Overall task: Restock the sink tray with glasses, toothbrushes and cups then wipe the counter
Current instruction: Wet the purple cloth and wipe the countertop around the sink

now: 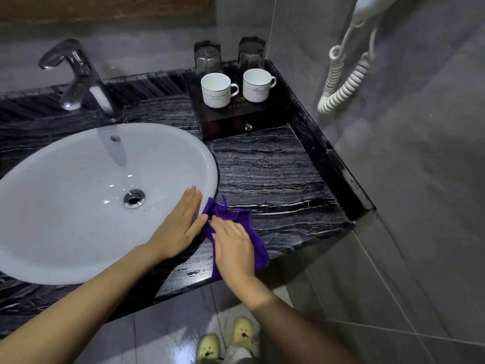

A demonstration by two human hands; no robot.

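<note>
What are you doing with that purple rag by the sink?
A person is wiping the dark marble counter. The right hand lies flat on the purple cloth near the counter's front edge, and the left hand rests open on the rim of the white sink beside it. At the back corner, the wooden tray holds two white cups with two glasses behind them. No toothbrushes are visible.

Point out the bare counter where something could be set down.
Free: the marble counter between the sink rim, the dark tray front and the right-hand wall curb. Crowded: the front edge, where the right hand presses the purple cloth and the left hand lies flat beside it.
</note>
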